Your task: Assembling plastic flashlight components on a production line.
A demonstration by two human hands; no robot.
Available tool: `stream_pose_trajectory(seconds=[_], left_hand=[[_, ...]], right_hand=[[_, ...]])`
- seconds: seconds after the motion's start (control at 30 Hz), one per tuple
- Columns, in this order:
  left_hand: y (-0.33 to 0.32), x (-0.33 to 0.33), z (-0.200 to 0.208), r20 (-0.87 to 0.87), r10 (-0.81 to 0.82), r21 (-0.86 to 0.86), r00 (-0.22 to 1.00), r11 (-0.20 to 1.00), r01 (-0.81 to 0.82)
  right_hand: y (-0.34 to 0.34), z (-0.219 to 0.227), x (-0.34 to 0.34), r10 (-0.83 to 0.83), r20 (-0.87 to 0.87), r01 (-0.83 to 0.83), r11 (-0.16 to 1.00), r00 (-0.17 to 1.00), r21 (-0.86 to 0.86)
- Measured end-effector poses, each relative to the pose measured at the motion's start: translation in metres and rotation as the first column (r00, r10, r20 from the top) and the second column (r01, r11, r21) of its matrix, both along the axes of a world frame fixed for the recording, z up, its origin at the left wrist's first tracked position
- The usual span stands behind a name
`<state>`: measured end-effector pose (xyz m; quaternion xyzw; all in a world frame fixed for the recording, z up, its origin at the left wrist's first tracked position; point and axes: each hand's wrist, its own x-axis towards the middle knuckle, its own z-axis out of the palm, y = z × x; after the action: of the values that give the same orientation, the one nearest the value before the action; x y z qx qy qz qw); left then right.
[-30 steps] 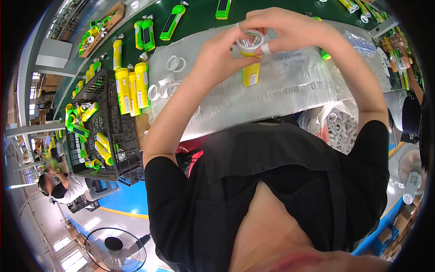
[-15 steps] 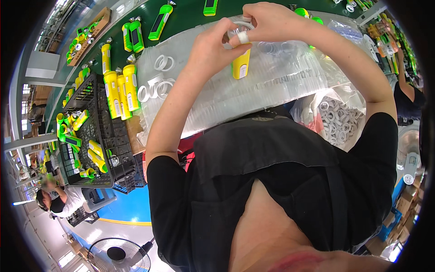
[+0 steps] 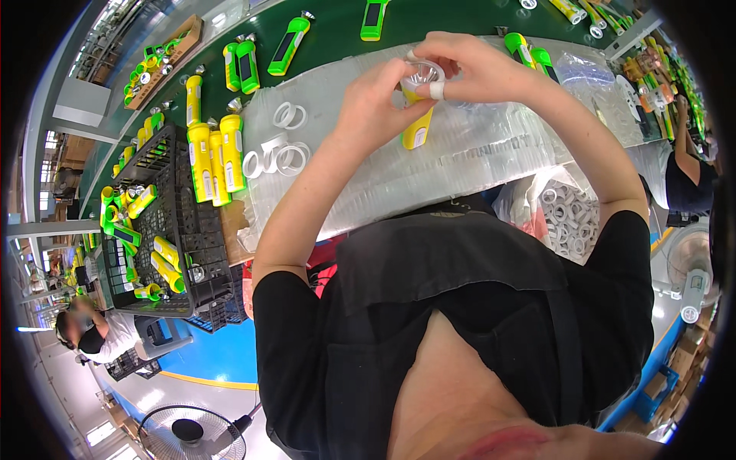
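A yellow flashlight [image 3: 417, 133] stands tilted over the plastic-covered work surface, its shiny reflector head facing up. My left hand [image 3: 374, 106] is closed around its upper body from the left. A white ring [image 3: 440, 73] sits around the reflector at the head. On its right side my right hand [image 3: 479, 70] grips the ring's rim with curled fingers; white wraps cover its thumb and a fingertip. Loose white rings [image 3: 290, 116] lie to the left of my left forearm, with more rings [image 3: 291, 159] just nearer.
Yellow flashlights [image 3: 231, 153] stand at the left beside a black crate [image 3: 192, 264] holding more. Green flashlights [image 3: 290, 47] lie on the green table [image 3: 337, 38] beyond. A bag of white rings [image 3: 566, 222] is at the right near edge. Co-workers [image 3: 115, 333] are at both sides.
The whole view has shifted slightly. My right fingers have changed their hold around the flashlight's head, and more of the shiny reflector shows between my hands.
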<state>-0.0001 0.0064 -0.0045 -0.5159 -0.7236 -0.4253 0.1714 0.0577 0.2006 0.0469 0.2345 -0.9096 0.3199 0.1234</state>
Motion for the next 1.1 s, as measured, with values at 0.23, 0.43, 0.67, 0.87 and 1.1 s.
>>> stream_pose_trajectory(seconds=[0.23, 0.43, 0.67, 0.87, 1.1], left_hand=[[0.000, -0.002, -0.007, 0.185, -0.069, 0.027, 0.980, 0.998, 0.065], [-0.012, 0.010, 0.005, 0.838, -0.297, 0.019, 0.458, 0.854, 0.520], [0.046, -0.075, -0.019, 0.148, 0.042, -0.354, 0.988, 0.935, 0.013], [0.101, -0.175, -0.047, -0.055, 0.208, -0.321, 0.977, 0.922, -0.215], [0.122, -0.217, -0.075, 0.061, 0.458, -0.562, 0.887, 0.750, -0.349]], right_hand=[[-0.005, 0.000, 0.002, -0.251, 0.032, 0.245, 0.961, 0.968, 0.128], [0.002, 0.030, 0.034, -0.073, 0.133, 0.104, 0.965, 0.988, -0.241], [0.036, -0.031, -0.044, -0.391, -0.263, 0.419, 0.906, 0.882, 0.060], [0.097, -0.092, -0.142, -0.663, -0.227, 0.652, 0.746, 0.713, -0.134], [0.226, -0.094, -0.202, -0.921, -0.178, 0.936, 0.329, 0.347, 0.125]])
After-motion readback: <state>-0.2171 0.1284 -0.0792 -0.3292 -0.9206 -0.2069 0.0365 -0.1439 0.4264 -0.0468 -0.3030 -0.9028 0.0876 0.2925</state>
